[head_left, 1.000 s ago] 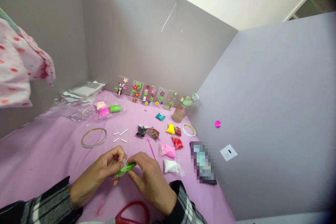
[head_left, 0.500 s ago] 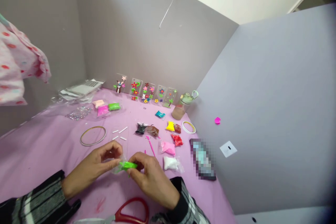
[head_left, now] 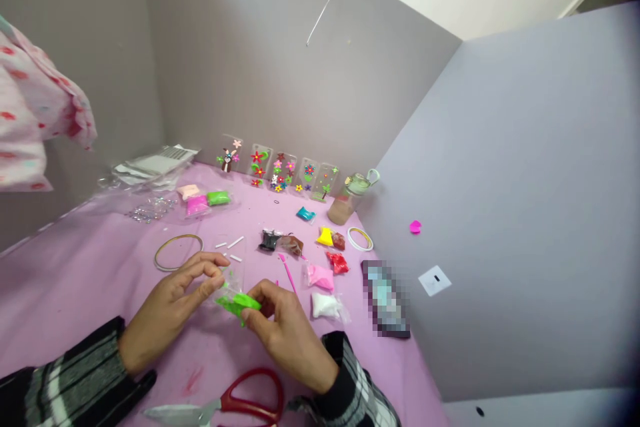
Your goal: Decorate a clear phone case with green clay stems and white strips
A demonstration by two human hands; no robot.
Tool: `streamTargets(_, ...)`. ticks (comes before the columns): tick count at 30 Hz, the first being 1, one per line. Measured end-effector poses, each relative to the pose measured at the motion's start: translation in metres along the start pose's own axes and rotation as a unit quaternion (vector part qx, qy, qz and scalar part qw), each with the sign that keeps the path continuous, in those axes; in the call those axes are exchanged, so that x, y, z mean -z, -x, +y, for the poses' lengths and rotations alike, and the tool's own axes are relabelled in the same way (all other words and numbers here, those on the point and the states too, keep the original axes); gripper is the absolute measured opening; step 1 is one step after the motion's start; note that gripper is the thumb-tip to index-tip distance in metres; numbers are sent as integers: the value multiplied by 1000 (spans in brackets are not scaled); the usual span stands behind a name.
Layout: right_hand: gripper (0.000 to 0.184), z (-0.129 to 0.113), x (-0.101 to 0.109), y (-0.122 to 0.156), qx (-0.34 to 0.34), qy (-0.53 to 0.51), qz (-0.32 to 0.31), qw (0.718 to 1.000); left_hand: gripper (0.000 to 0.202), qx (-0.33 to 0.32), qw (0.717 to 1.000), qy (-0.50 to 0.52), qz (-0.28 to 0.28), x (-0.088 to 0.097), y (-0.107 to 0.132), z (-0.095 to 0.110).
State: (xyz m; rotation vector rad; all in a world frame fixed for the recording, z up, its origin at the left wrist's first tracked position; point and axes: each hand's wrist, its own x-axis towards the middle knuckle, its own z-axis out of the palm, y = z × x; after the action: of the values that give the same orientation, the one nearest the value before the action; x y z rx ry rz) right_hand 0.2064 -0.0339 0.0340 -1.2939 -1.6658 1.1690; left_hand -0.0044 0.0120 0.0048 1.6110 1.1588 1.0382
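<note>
Bright green clay point(head_left: 241, 305) sits in my right hand point(head_left: 290, 330), pinched between thumb and fingers, over the pink cloth. My left hand point(head_left: 186, 290) faces it from the left, its thumb and fingertips closed on the clear plastic wrapper point(head_left: 227, 288) around the clay. Part of the wrapper is hard to see against the cloth. Just beyond my hands lies a clear sheet or case with small white sticks point(head_left: 235, 242) on it. Red-handled scissors point(head_left: 253, 395) rest on the cloth below my right hand.
Packets of black clay point(head_left: 270, 240), pink clay point(head_left: 319, 276), red clay point(head_left: 338, 262) and white clay point(head_left: 325, 306) lie to the right. A pink tool point(head_left: 289, 273) is nearby. Decorated clear cases point(head_left: 284, 172) and a jar point(head_left: 345, 203) stand along the wall. A bangle point(head_left: 156, 257) lies left.
My left hand has shifted left and up, away from my right hand, pulling the wrapper. More of the green clay shows, and the camera view has tilted slightly.
</note>
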Motion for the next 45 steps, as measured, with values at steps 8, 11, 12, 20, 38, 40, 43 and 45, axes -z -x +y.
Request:
streamTargets(8,7,5,0,-6,1,-76,43,996,27,-9,997,47,-63,-2,-2,11)
streamTargets(11,10,4,-2,-3,24,1,56,998,26,8,996,75,-41,-3,0,15)
streamTargets(12,11,4,-3,-2,28,14,57,998,25,13,996,81,-33,-3,0,16)
streamTargets(20,13,-1,0,-4,59,-96,51,992,17,-49,991,66,-101,-6,1,12)
streamTargets(38,9,8,-7,-3,169,78,159,970,21,-46,996,32,-73,-11,9,10)
streamTargets(40,8,8,-7,-3,136,86,143,977,21,-51,996,23,-66,-11,9,10)
streamTargets(43,14,7,-8,-2,120,100,126,980,18,-48,996,18,-72,-12,10,8)
streamTargets(45,14,6,-8,-2,128,106,122,979,18,-48,996,20,-79,-13,10,7)
